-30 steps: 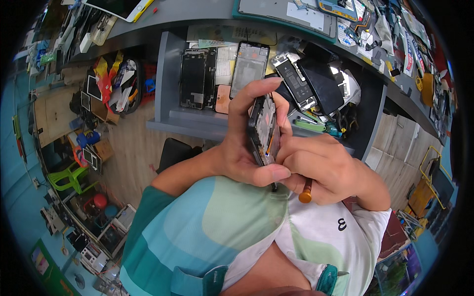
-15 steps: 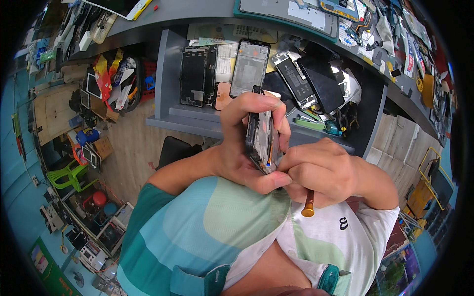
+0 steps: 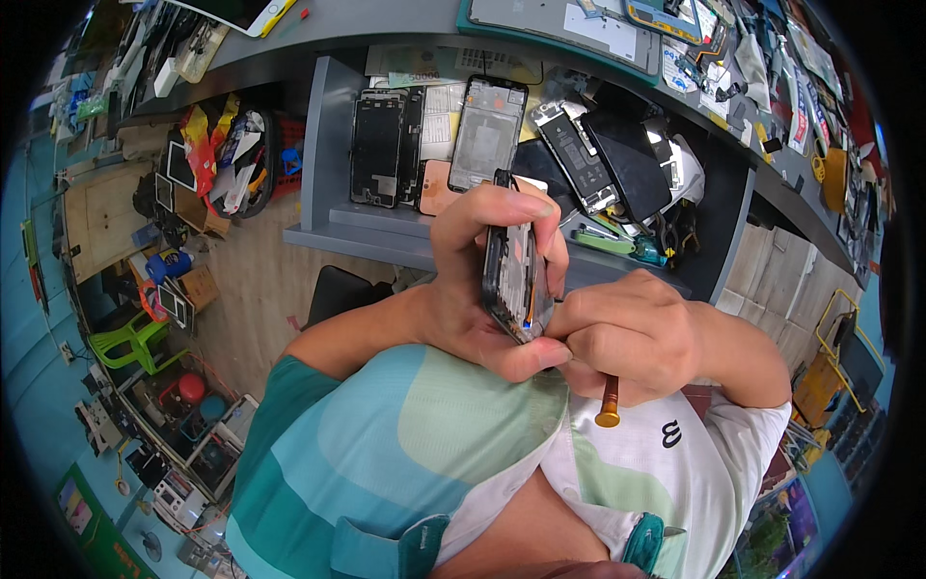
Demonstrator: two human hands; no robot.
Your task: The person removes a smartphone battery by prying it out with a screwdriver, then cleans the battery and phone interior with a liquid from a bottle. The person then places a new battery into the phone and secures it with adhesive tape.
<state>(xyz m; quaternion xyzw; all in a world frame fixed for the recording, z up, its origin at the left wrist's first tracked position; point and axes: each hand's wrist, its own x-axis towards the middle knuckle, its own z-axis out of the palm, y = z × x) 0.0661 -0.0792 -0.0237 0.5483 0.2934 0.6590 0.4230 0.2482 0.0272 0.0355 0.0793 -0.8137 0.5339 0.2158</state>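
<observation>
An opened smartphone (image 3: 511,275), its inner parts and an orange-and-blue flex strip showing, is tilted on edge in front of my chest. My left hand (image 3: 465,261) wraps round it, with fingers over the top and the thumb at its lower end. Close against that lower end is my right hand (image 3: 627,333), closed round a slim screwdriver (image 3: 609,400). Only the screwdriver's brown handle with its gold cap sticks out below the fist. Its tip is hidden by my fingers and the phone.
Beyond my hands an open grey drawer (image 3: 362,232) holds phone screens, a phone frame (image 3: 489,133), a phone with its battery exposed (image 3: 576,159) and a green tool (image 3: 605,241). Above it runs a cluttered workbench (image 3: 386,21). A green plastic chair (image 3: 135,343) stands at the left.
The screwdriver's handle end has shifted slightly right and down with my right hand. My left hand keeps the phone in nearly the same place, turned very slightly.
</observation>
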